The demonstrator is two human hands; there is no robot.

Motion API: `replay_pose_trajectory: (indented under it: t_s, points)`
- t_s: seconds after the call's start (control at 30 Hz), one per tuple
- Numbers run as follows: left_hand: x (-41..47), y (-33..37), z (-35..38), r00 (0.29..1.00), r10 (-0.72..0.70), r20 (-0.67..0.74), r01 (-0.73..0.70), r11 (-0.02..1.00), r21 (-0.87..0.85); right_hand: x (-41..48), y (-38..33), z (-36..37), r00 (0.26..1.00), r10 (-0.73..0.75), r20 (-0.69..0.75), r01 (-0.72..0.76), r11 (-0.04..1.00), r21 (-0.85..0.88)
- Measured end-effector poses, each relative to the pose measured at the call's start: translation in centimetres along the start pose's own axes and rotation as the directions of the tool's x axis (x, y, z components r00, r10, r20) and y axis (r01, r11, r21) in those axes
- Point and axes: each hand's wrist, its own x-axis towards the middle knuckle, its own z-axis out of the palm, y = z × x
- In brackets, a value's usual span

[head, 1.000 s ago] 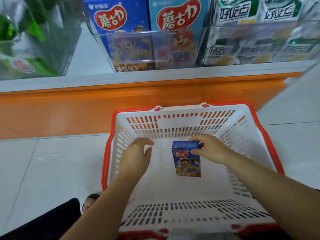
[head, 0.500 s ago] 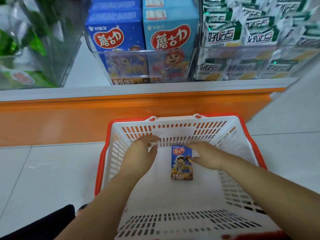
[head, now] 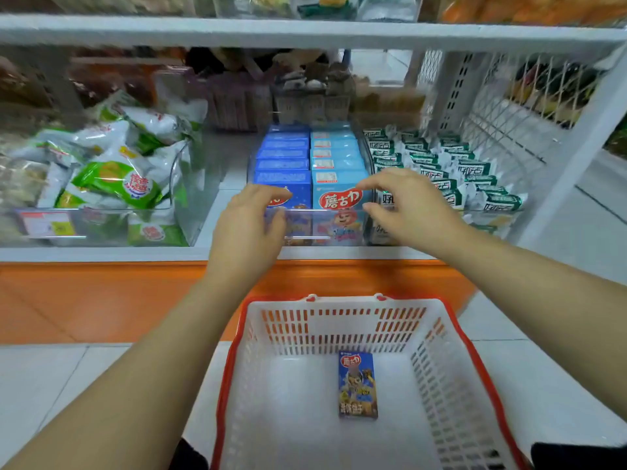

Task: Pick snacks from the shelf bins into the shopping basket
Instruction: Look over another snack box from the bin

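A white shopping basket [head: 339,305] with an orange rim stands on the floor below the shelf. One dark blue snack box [head: 358,385] lies flat on its bottom. On the shelf, a clear bin [head: 305,228] holds rows of dark blue boxes [head: 285,157] and light blue boxes [head: 339,195]. My left hand [head: 247,228] hovers at the bin's front by the dark blue row, fingers loosely bent and holding nothing. My right hand [head: 410,205] hovers beside the front light blue box with thumb and fingers spread apart, also holding nothing.
A clear bin of green and white snack bags [head: 112,184] sits to the left. A bin of small white and green packets [head: 451,167] sits to the right. An orange base panel [head: 101,300] runs under the shelf. Another shelf board [head: 305,32] hangs overhead.
Both hands left the basket and rose to the shelf bin of boxes. The dark blue box stays lying in the basket. My view tilted upward.
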Motion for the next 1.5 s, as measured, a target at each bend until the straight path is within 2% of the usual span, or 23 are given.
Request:
replay_pose_trajectory:
  t_s: [0.13,0.3,0.43,0.6,0.67,0.73,0.8,0.93,1.0,1.1,1.23,1.33,1.5]
  points:
    - [1.2,-1.5,0.7,0.999,-0.042,0.014,0.04,0.996,0.083,2.9,0.1,1.2,0.997,0.007,0.071,0.007,0.982,-0.19]
    - [2.0,-2.5,2.1,0.981,-0.08,0.179,0.034,0.969,0.246,4.8,0.4,3.1,0.981,0.058,0.184,0.003,0.949,-0.316]
    - [2.2,-2.6,2.2,0.981,-0.074,0.177,0.023,0.962,0.272,5.2,0.7,3.1,0.994,0.039,0.103,-0.007,0.956,-0.294]
    - [2.2,-2.4,1.8,0.974,-0.097,0.206,0.037,0.96,0.276,5.8,0.9,1.3,0.993,0.015,0.116,0.023,0.946,-0.324]
    - [2.1,-2.3,1.6,0.971,-0.095,0.218,0.033,0.962,0.27,6.1,0.5,0.0,0.995,0.028,0.091,-0.003,0.964,-0.265]
    - [2.1,-2.3,1.4,0.971,-0.087,0.221,0.029,0.968,0.251,6.0,-0.4,-1.6,0.998,0.046,0.036,-0.042,0.994,-0.102]
    - [2.1,-2.0,1.0,0.983,-0.04,0.177,0.008,0.984,0.178,5.3,-1.3,-3.3,0.998,0.052,-0.032,-0.049,0.997,0.066]
    - [1.9,0.6,-0.4,0.995,0.091,0.037,-0.084,0.983,-0.162,2.2,-3.8,-5.4,0.992,-0.026,-0.124,0.044,0.988,0.146]
    - [1.4,2.2,-1.2,0.994,0.107,0.031,-0.091,0.938,-0.335,0.4,-4.8,-5.5,0.992,-0.059,-0.115,0.077,0.983,0.165]
    - [0.3,3.3,-1.9,0.984,0.163,0.064,-0.123,0.903,-0.412,-1.9,-5.8,-5.3,0.993,-0.06,-0.104,0.081,0.972,0.221]
    - [-1.7,3.6,-2.6,0.981,0.131,0.141,-0.039,0.85,-0.525,-3.6,-6.6,-4.9,0.992,-0.052,-0.114,0.081,0.961,0.263]
    - [-2.2,3.0,-2.8,0.98,0.084,0.183,0.046,0.793,-0.607,-4.1,-6.7,-4.8,0.994,-0.001,-0.114,0.045,0.922,0.384]
    - [-2.1,2.3,-3.2,0.961,0.029,0.275,0.201,0.607,-0.769,-4.1,-6.6,-5.0,0.994,0.052,-0.1,-0.003,0.899,0.439]
